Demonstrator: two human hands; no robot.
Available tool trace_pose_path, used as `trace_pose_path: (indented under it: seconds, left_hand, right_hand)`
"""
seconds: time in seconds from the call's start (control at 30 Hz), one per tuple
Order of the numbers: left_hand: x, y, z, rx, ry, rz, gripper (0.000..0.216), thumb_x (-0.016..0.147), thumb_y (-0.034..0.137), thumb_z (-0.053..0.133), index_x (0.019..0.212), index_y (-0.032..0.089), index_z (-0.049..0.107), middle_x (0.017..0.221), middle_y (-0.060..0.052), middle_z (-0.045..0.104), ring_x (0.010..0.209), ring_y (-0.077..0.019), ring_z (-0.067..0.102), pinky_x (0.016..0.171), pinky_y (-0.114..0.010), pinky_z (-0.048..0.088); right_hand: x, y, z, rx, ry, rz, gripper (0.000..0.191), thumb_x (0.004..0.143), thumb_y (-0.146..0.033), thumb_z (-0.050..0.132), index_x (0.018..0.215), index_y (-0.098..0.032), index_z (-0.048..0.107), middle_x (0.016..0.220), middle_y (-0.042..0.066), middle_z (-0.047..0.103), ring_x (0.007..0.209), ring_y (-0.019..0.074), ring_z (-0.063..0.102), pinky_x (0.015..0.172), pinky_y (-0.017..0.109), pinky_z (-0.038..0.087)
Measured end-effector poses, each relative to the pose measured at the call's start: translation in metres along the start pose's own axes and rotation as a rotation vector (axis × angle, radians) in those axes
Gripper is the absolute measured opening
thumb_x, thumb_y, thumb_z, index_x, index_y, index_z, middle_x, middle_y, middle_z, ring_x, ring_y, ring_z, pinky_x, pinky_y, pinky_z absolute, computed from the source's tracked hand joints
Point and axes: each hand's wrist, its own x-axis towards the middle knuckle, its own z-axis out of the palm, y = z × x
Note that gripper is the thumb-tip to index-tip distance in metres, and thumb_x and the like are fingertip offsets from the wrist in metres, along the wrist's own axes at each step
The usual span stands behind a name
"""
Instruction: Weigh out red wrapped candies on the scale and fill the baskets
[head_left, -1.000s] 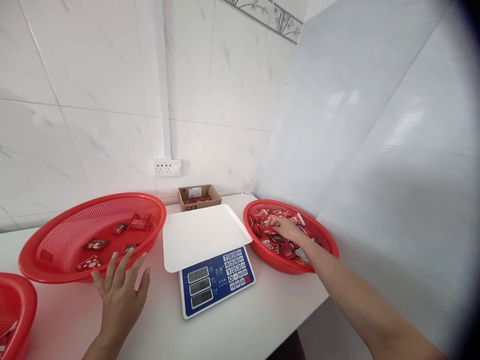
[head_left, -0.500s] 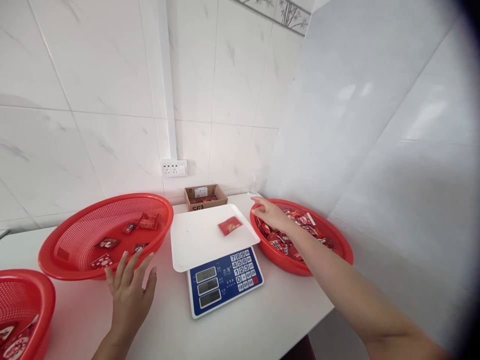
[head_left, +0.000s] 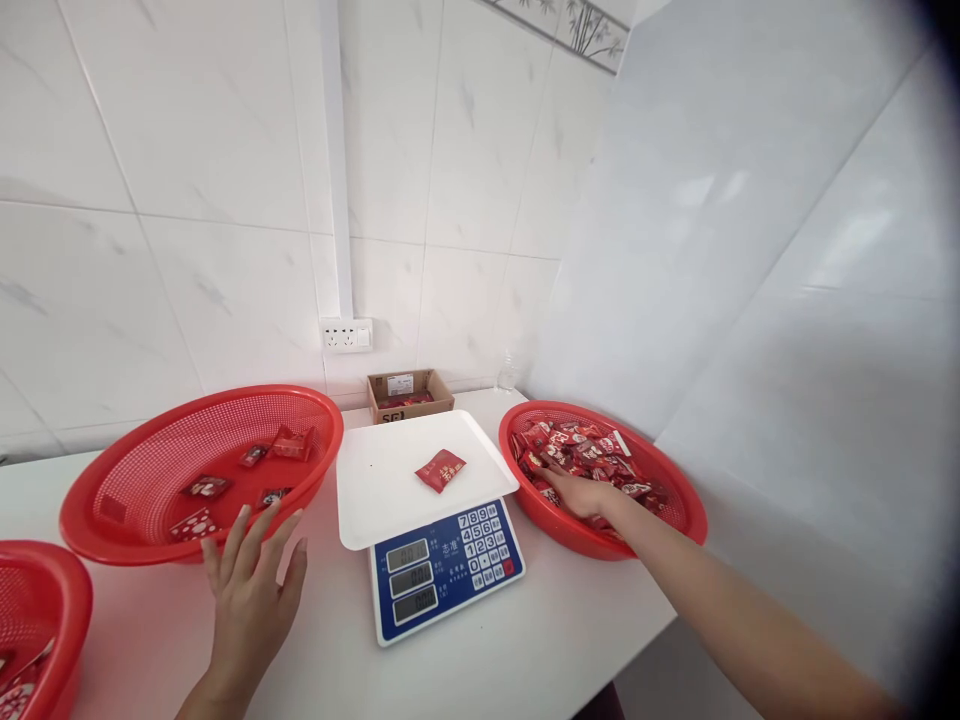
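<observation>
A single red packet (head_left: 441, 470) lies flat on the white pan (head_left: 390, 500) of a digital scale (head_left: 448, 575). My right hand (head_left: 574, 490) is down in the right red basket (head_left: 686, 500), touching the many small red packets (head_left: 592, 450) there. Its visible fingers are stretched out; I see nothing held in them, though the tips are partly lost among the packets. By the near rim of the left red basket (head_left: 202, 400), my left hand (head_left: 255, 590) is open with fingers spread and holds nothing. Several packets (head_left: 206, 487) lie scattered inside that basket.
Behind the scale stands a small cardboard box (head_left: 410, 395) with red packets in it. A clear plastic bottle (head_left: 508, 370) is by the wall. Another red basket (head_left: 71, 600) sits at the lower left. A socket (head_left: 347, 336) is on the tiled wall.
The red packet, blurred above the pan before, now rests on it. My right hand has moved down from the basket's rim into the packets. My left hand has barely moved.
</observation>
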Motion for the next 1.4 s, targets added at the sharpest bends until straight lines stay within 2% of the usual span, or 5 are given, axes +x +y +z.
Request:
trace_pose_path:
  seconds: [0.33,0.5,0.7,1.03,1.4]
  left_hand:
    - [0.001,0.001,0.000,0.003,0.019,0.012,0.026,0.085,0.021,0.052,0.110,0.018,0.059,0.118,-0.017,0.058,0.131,-0.0326,0.033,0.107,-0.058,0.016]
    - [0.001,0.000,0.000,-0.009,0.029,0.013,0.025,0.085,0.021,0.053,0.109,0.019,0.059,0.119,-0.015,0.058,0.131,-0.0323,0.034,0.107,-0.058,0.016]
    - [0.002,0.001,0.000,-0.011,0.025,0.009,0.022,0.085,0.020,0.052,0.105,0.017,0.060,0.118,-0.017,0.059,0.130,-0.0324,0.036,0.107,-0.059,0.016]
    - [-0.001,-0.002,-0.002,0.013,-0.045,-0.016,0.025,0.086,0.021,0.049,0.108,0.020,0.059,0.122,-0.013,0.057,0.131,-0.0294,0.034,0.108,-0.057,0.013]
    - [-0.002,-0.002,-0.005,-0.024,-0.086,-0.063,0.031,0.085,0.019,0.048,0.114,0.023,0.056,0.126,-0.011,0.055,0.134,-0.0282,0.029,0.109,-0.057,0.012]
  right_hand:
    - [0.001,0.010,0.002,0.162,0.302,0.005,0.064,0.062,-0.014,0.064,0.124,-0.023,0.053,0.107,0.009,0.065,0.086,0.0265,0.062,0.072,0.035,0.049]
    - [-0.014,0.014,-0.026,0.464,0.452,0.142,0.067,0.063,-0.020,0.065,0.128,-0.020,0.045,0.107,0.009,0.062,0.071,0.0185,0.060,0.050,0.026,0.049]
    - [-0.022,-0.025,-0.046,0.716,0.679,0.048,0.057,0.066,-0.025,0.067,0.120,-0.022,0.048,0.105,0.006,0.062,0.074,0.0157,0.061,0.053,0.023,0.051]
    - [0.014,-0.131,-0.001,0.841,0.321,-0.250,0.052,0.063,-0.017,0.069,0.111,-0.023,0.050,0.097,0.002,0.062,0.081,0.0167,0.062,0.060,0.026,0.055]
    - [0.052,-0.157,0.003,0.678,0.351,-0.282,0.043,0.079,-0.025,0.054,0.121,-0.022,0.045,0.110,0.007,0.060,0.088,0.0158,0.061,0.064,0.024,0.054]
